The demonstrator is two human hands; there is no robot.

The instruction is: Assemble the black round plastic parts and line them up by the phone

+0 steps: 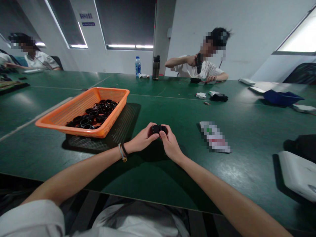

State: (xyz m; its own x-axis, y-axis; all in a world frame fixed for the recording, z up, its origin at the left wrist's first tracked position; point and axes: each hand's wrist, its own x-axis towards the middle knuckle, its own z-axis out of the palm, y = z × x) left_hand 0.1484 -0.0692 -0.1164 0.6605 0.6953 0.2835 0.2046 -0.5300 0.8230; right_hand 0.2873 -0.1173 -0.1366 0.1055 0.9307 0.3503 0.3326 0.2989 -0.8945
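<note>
Over the green table, my left hand (143,139) and my right hand (171,143) meet with fingers and thumbs closed. In the left is a small black round part (155,129); pinched in the right is another black piece (163,128), pressed side by side with it. Whether they are two parts or one joined part, I cannot tell. To the left of my hands stands an orange basket (105,133) holding many black ring-shaped parts (93,113), some lying on top of others.
A blurred-out flat item (215,137) lies right of my hands, and a white box (300,174) sits at the right edge. Across the table (158,108), a person uses a power drill (198,63). A water bottle (138,66), a dark flask (156,68) and a blue tray (281,98) stand farther back.
</note>
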